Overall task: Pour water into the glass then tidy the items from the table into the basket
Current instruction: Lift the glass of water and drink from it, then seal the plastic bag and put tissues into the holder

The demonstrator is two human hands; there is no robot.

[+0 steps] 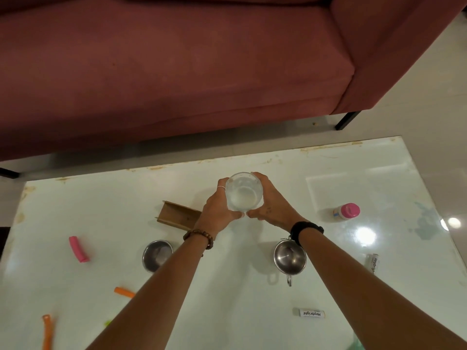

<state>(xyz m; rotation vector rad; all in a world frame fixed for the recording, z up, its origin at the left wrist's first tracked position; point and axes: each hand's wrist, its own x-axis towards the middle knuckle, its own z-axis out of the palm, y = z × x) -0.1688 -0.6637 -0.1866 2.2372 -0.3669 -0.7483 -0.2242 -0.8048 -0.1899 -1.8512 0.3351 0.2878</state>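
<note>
- My left hand [217, 210] and right hand [271, 205] wrap one clear glass tumbler [243, 194] from either side, fingers curled round its wall, thumbs nearly meeting at the near side; the grip is a firm two-handed hold.
- The glass sits toward the far middle of the glossy white table [328, 286] and has water in its lower part; whether its base rests on the table, I cannot tell.
- I judge the pouring done, so the job now is to set the glass down level and slowly, releasing one hand at a time to avoid a spill.
- Just left of my left hand lies an open brown cardboard tray [177, 215].
- Nearer me stand two steel cups [156, 255], the right one [289, 258] with a handle.
- Further out: a pink-capped small bottle [347, 210], a pink foam roll [78, 248], orange sticks [123, 292] and two white labelled tubes [310, 313].
- No basket is in view.
</note>
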